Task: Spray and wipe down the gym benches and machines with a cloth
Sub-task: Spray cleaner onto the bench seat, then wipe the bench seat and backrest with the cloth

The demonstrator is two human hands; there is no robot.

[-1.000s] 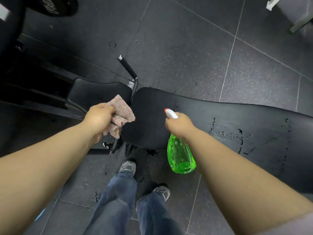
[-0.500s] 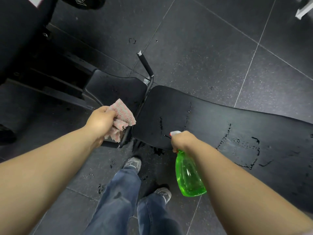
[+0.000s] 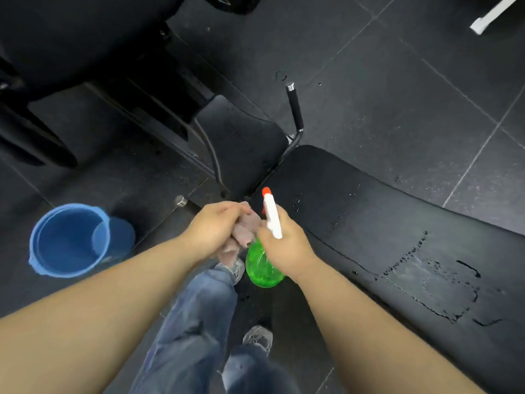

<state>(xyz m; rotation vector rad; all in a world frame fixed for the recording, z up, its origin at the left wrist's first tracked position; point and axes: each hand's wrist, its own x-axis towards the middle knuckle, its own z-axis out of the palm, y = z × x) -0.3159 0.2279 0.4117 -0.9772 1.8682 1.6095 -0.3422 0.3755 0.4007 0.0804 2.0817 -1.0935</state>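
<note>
Left hand, fingers clutching the cloth, has swung beside right hand gripping the spray bottle; wet bench awaits wiping.

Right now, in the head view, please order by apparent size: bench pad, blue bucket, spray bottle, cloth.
bench pad
blue bucket
spray bottle
cloth
The last two are partly hidden, so their order is unsure.

Spray bottle: translucent bright green body, white trigger head, orange-red nozzle tip.
Cloth: pale pink, faint fine check.
Bench: matte black pad, glossy wet streaks.
Bucket: mid blue.
Floor: charcoal tiles, pale speckle, light seams.
Jeans: faded blue.
Shoes: grey.
</note>
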